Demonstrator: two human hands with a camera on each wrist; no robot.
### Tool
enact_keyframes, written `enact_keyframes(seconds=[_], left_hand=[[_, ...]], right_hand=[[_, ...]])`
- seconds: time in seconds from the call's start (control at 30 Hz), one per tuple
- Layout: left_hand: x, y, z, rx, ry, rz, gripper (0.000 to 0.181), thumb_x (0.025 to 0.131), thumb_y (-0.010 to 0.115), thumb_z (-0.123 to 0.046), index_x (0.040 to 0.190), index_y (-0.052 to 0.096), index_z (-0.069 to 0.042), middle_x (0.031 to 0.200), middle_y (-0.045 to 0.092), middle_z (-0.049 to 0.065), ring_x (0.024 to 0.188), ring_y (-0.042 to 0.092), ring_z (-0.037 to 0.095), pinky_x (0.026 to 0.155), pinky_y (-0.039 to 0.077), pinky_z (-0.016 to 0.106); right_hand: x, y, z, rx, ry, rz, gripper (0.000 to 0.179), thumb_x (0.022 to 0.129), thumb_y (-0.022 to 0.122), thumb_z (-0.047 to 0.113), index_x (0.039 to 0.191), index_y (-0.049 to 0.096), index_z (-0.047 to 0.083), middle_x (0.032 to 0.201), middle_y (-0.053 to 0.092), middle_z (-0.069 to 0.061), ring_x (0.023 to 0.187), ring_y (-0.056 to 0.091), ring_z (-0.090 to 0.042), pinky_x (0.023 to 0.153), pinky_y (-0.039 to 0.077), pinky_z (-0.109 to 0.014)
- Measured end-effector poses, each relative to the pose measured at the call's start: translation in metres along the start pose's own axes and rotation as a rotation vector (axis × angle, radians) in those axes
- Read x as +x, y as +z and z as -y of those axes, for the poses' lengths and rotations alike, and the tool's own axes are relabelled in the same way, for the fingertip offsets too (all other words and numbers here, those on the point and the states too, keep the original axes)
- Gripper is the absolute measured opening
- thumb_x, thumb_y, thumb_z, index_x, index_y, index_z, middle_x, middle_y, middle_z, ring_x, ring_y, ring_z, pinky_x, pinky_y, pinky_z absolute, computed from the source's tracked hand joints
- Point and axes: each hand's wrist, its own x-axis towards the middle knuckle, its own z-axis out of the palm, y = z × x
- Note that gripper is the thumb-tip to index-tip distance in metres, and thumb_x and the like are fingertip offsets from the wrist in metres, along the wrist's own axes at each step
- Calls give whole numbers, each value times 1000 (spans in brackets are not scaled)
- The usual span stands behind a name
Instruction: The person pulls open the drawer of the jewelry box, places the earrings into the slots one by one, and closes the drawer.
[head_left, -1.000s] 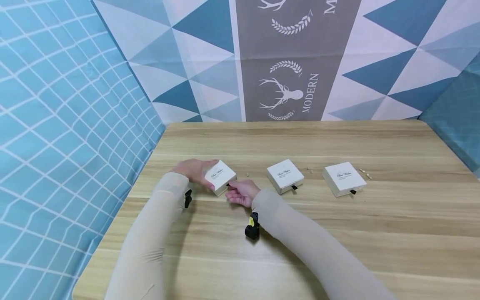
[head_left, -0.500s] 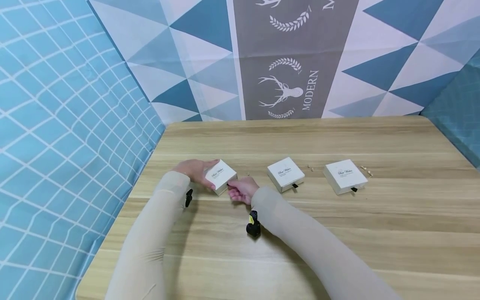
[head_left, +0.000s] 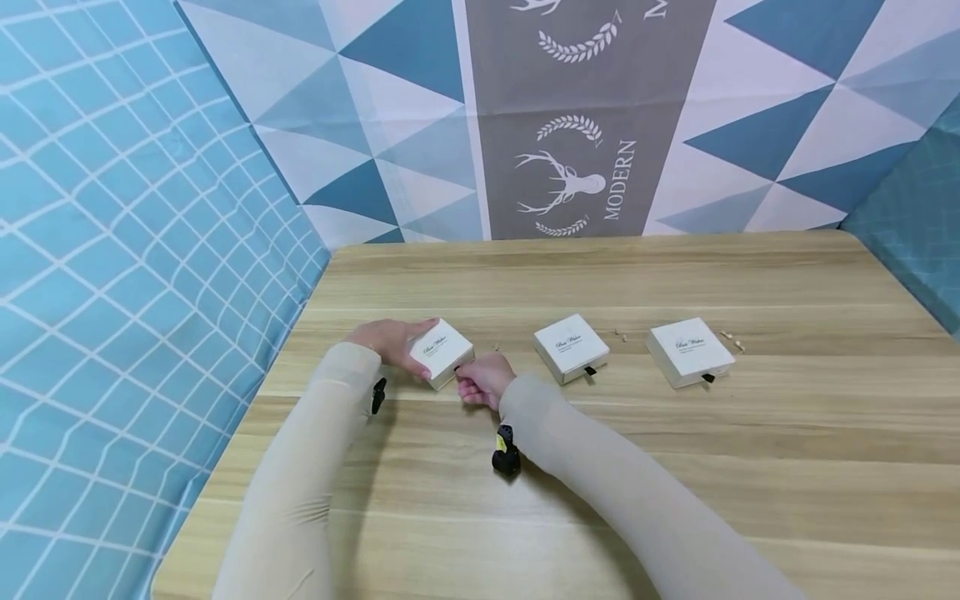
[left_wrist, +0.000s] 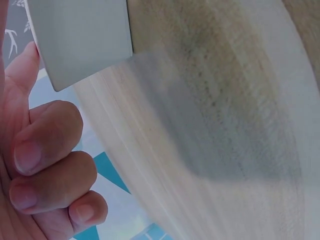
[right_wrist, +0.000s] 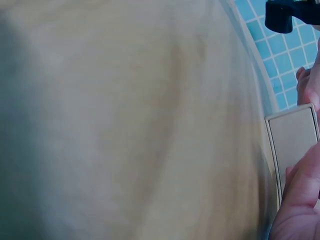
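Note:
At the left of the table is a small white drawer box (head_left: 441, 350) with "Best Wishes"-like lettering on its lid. My left hand (head_left: 385, 340) grips it from the left, thumb at the near side and a finger at the far corner. In the left wrist view, the box's plain side (left_wrist: 82, 40) shows above the curled lower fingers (left_wrist: 50, 130). My right hand (head_left: 486, 380) pinches at the box's front right face, where a dark pull tab (head_left: 458, 369) is mostly hidden by the fingertips. The right wrist view shows that face (right_wrist: 294, 137) flush in its sleeve beside the right hand (right_wrist: 300, 200).
Two similar white boxes stand to the right, a middle one (head_left: 572, 348) and a right one (head_left: 690, 352), each with a black tab facing forward. Small pale bits (head_left: 733, 342) lie beside them on the wooden table (head_left: 465, 525). Patterned cloth (head_left: 420, 125) hangs behind.
The head view has shifted slightly. Both hands and the box between them keep practically the same place.

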Motion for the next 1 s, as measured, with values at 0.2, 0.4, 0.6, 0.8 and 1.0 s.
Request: enact_keyframes(seconds=[0.2, 0.4, 0.6, 0.8, 1.0], left_hand=[[-1, 1, 0, -8, 5, 5, 105, 74, 77, -52, 154, 19, -17, 137, 48, 27, 116, 53, 37, 94, 44, 48], [0, 0, -1, 5, 3, 10, 105, 74, 77, -51, 154, 18, -17, 138, 47, 26, 117, 53, 38, 94, 44, 48], [1, 0, -2, 10, -14, 10, 106, 73, 77, -53, 154, 18, -18, 137, 47, 27, 116, 54, 39, 93, 44, 48], [2, 0, -1, 15, 3, 13, 107, 73, 78, -53, 154, 19, -16, 138, 46, 27, 118, 52, 39, 95, 43, 48], [0, -1, -3, 4, -6, 12, 106, 73, 78, -51, 154, 19, -15, 138, 47, 27, 118, 52, 39, 95, 43, 47]], right_hand=[[1, 1, -3, 0, 4, -16, 17, 92, 55, 0, 75, 57, 1, 51, 53, -1, 39, 49, -6, 39, 44, -16], [0, 0, -3, 4, 3, -13, 18, 92, 55, 0, 73, 57, 1, 51, 52, 0, 38, 47, -5, 38, 42, -15], [-3, -3, -2, -23, 7, -3, 20, 92, 54, 1, 72, 56, 2, 50, 51, 2, 36, 44, -3, 36, 37, -13], [-3, -4, -4, -24, 6, 13, 18, 93, 55, 2, 75, 57, 1, 51, 51, 1, 37, 44, -3, 36, 37, -13], [-3, -6, -7, -39, -4, 1, 19, 92, 56, 2, 73, 57, 2, 51, 52, 2, 37, 43, -2, 36, 36, -13]])
